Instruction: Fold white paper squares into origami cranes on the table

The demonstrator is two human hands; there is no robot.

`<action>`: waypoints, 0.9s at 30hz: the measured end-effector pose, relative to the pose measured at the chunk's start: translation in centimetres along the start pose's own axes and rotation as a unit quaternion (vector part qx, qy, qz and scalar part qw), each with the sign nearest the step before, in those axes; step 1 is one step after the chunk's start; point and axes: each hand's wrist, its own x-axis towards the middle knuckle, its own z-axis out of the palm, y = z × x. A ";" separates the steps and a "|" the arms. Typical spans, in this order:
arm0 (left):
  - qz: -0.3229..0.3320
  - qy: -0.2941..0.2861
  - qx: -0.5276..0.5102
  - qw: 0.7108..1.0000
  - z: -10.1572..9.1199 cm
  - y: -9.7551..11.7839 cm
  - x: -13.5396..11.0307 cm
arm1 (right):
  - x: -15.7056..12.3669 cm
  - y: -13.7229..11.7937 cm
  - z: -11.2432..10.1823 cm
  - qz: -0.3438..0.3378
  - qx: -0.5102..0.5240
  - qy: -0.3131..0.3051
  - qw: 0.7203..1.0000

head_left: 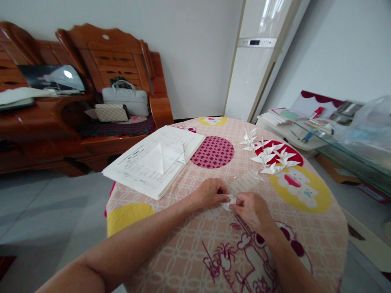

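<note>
Held paper [227, 206] partly hidden, plastic bag [366, 126] cropped

A small folded white paper [227, 205], its exact shape partly hidden, is pinched at its left and right ends. It is held near the middle of the round tabletop [180, 252], well in from the far, left and right edges.

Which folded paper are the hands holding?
The small white piece pinched between the left hand and right hand. The spiky white birds lie apart on the tablecloth; the creased square lies on the paper stack.
</note>
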 end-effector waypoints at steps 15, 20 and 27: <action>-0.028 -0.015 0.006 0.999 0.4 0.9 -0.7 | 0.0 0.2 -0.3 -0.020 -0.071 0.014 0.997; -0.025 0.002 -0.001 1.000 -0.1 1.0 -0.8 | 0.2 1.0 -0.4 -0.042 0.001 0.088 0.995; 0.044 0.086 0.069 0.993 -0.2 0.8 -1.0 | 0.7 1.8 -0.2 -0.160 0.138 0.202 0.956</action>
